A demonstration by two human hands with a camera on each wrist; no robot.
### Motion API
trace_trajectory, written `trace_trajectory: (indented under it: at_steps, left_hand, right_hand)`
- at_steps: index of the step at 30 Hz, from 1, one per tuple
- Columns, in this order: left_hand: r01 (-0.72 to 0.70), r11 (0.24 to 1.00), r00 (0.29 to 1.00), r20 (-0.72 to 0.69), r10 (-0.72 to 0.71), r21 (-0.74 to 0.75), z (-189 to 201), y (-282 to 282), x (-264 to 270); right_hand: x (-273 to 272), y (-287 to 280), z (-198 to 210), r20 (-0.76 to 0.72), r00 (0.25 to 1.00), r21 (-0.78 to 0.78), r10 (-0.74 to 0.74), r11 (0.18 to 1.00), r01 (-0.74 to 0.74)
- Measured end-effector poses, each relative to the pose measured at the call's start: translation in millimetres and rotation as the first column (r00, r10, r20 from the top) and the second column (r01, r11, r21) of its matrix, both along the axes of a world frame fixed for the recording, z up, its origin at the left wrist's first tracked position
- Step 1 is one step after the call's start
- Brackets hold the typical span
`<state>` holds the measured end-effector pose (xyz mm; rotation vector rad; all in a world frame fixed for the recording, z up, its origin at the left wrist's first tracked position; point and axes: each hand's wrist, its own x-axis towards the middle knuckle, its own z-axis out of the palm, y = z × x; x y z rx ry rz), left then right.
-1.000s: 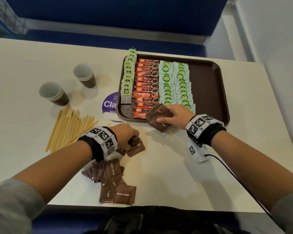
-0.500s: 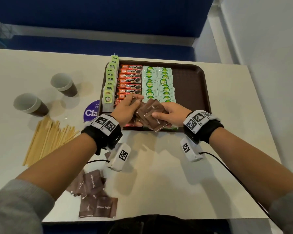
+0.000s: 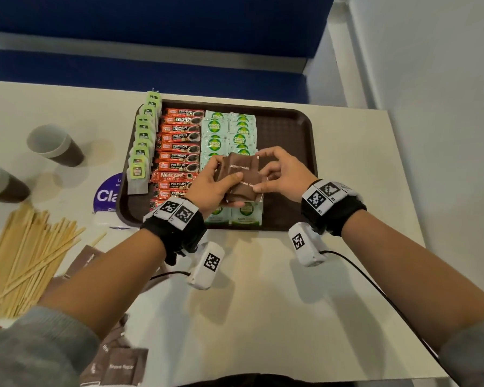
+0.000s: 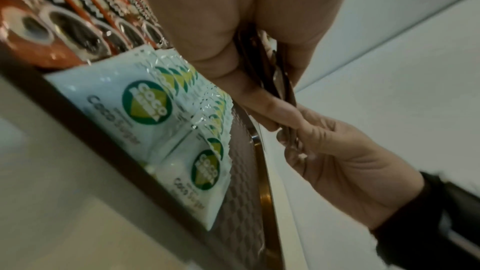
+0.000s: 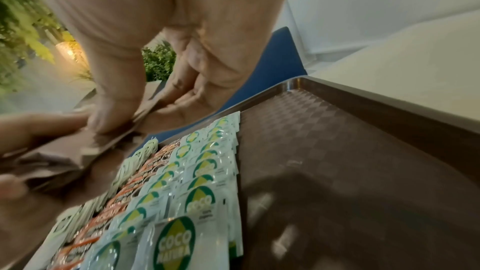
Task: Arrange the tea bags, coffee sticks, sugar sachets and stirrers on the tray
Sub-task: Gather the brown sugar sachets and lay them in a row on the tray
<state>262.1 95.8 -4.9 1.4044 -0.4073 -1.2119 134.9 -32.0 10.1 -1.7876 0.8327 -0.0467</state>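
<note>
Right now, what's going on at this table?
A person is stocking a brown tray. Both hands, left hand and right hand, hold a stack of brown sugar sachets above it. Tea bags, coffee sticks and green sugar sachets already sit in rows; the stirrers remain on the table.

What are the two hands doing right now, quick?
Left hand: grips the stack of brown sugar sachets above the tray.
Right hand: pinches the same stack's right edge.
</note>
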Motion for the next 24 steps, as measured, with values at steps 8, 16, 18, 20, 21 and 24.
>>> trace_trajectory:
  at_steps: [8, 16, 18, 20, 21, 24]
  left_hand:
    - [-0.071, 0.997, 0.996, -0.054, 0.068, -0.040, -7.6, -27.4, 8.9]
    - [-0.132, 0.991, 0.987, 0.097, 0.129, 0.029, -14.5, -55.4, 35.8]
    - [-0.143, 0.989, 0.986, 0.096, 0.140, 0.024, -14.4, -61.0, 41.1]
    - [-0.147, 0.989, 0.986, 0.086, 0.145, 0.018, -14.7, -66.2, 46.1]
    - [-0.148, 0.989, 0.986, 0.080, 0.147, 0.013, -15.0, -68.6, 48.4]
    - [-0.151, 0.989, 0.986, 0.078, 0.150, 0.008, -15.7, -74.9, 54.0]
  right_hand:
    - [6.5, -33.9, -7.5, 0.069, 0.969, 0.078, -0.236, 0.970, 0.231]
    - [25.8, -89.7, -21.3, 0.058, 0.884, -0.022, -0.464, 0.885, 0.465]
    - [34.4, -107.0, -26.4, 0.006, 0.873, -0.047, -0.488, 0.872, 0.488]
    - [44.4, -121.8, -31.7, -0.051, 0.868, -0.078, -0.494, 0.868, 0.490]
    - [49.2, -128.7, -35.2, -0.077, 0.865, -0.096, -0.496, 0.867, 0.489]
    - [61.4, -146.7, -47.7, -0.152, 0.851, -0.138, -0.502, 0.864, 0.485]
